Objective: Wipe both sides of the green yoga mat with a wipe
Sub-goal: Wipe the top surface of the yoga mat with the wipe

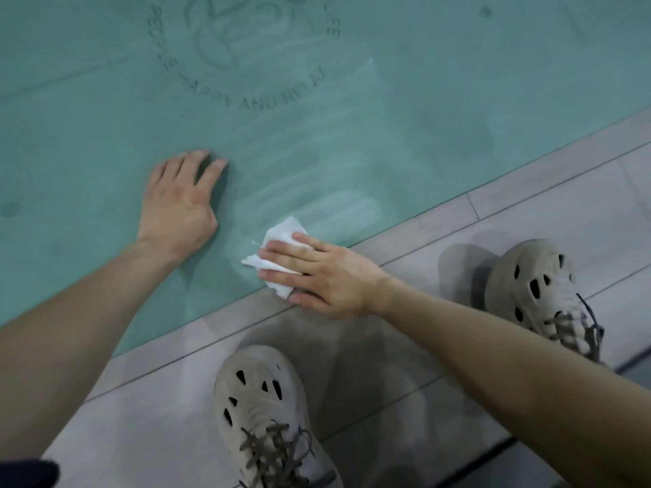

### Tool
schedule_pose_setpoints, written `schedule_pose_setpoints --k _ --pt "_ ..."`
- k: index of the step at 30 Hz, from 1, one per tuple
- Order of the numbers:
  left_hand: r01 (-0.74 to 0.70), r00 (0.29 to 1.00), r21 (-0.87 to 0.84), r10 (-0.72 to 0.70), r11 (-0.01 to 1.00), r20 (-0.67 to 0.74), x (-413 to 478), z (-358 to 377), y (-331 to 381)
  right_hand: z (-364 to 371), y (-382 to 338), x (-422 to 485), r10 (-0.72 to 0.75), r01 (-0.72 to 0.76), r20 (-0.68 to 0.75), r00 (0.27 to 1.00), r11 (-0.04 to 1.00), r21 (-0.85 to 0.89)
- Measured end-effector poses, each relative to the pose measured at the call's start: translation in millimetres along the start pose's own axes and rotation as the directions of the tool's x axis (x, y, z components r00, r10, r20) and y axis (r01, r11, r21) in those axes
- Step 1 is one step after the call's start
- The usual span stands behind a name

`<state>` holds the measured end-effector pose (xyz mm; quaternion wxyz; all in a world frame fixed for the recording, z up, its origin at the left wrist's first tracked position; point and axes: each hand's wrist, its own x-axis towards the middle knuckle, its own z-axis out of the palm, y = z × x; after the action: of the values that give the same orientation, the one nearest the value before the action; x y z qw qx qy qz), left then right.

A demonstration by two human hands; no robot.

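Observation:
The green yoga mat (387,100) lies flat on the floor and fills the upper part of the view, with a round embossed logo and lettering near the top. My right hand (324,276) presses a crumpled white wipe (281,232) onto the mat close to its near edge. Pale wet streaks run across the mat above the wipe. My left hand (179,202) rests flat on the mat to the left of the wipe, fingers spread, holding nothing.
Grey wood-look floor planks (528,213) run along the mat's near edge. My two beige perforated shoes with laces stand on the floor, one shoe (264,417) at bottom centre and the other shoe (542,294) at right. A dark spot (10,208) marks the mat's left side.

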<state>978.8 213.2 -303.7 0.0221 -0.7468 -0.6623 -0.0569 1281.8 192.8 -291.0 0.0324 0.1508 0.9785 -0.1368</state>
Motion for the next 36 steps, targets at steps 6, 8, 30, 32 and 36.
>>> schedule_pose_setpoints --k 6,8,30,32,36 --pt "0.075 0.997 -0.019 -0.074 0.997 0.026 35 -6 19 -30 97 -103 0.784 -0.781 -0.128 0.607 0.618 0.083" --pt "0.071 0.997 -0.013 -0.071 0.997 0.039 43 -9 20 -23 71 -67 0.863 -0.846 -0.136 0.486 0.504 0.174" --pt "-0.298 0.585 0.141 0.063 0.944 0.809 202 -116 83 -224 182 -31 0.097 -0.028 0.341 0.935 0.979 -0.201" --pt "-0.226 0.644 0.195 -0.003 0.954 0.765 215 -114 95 -224 179 -41 0.058 -0.003 0.264 0.963 0.979 -0.205" --pt "-0.082 0.737 0.247 -0.108 0.965 0.667 232 -99 113 -176 197 -43 0.268 -0.262 0.0 0.963 0.94 -0.221"
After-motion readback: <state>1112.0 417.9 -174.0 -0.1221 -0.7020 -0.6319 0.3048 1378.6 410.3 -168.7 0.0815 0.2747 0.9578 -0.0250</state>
